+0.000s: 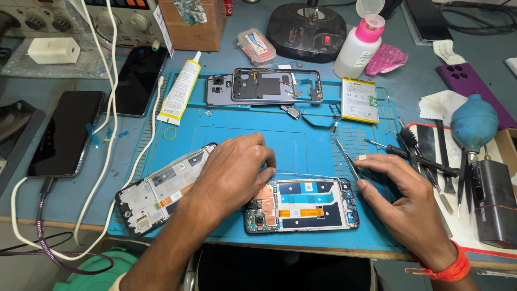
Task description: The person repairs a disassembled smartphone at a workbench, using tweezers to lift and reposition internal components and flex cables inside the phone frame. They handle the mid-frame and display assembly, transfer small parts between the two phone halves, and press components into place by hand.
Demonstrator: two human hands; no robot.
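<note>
A grey-blue work surface (70,188) fills the view, evenly lit with soft shadows. A bright blue repair mat (301,145) covers its middle, beneath the fingers. Beyond the fingers, grey bench equipment (124,19) lines the far edge. Below the near wooden edge, the floor is dark and unclear.

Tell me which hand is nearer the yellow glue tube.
Left. The left hand rests on the opened phone, below and right of the yellow glue tube. The right hand, holding tweezers, sits further right on the blue mat.
</note>
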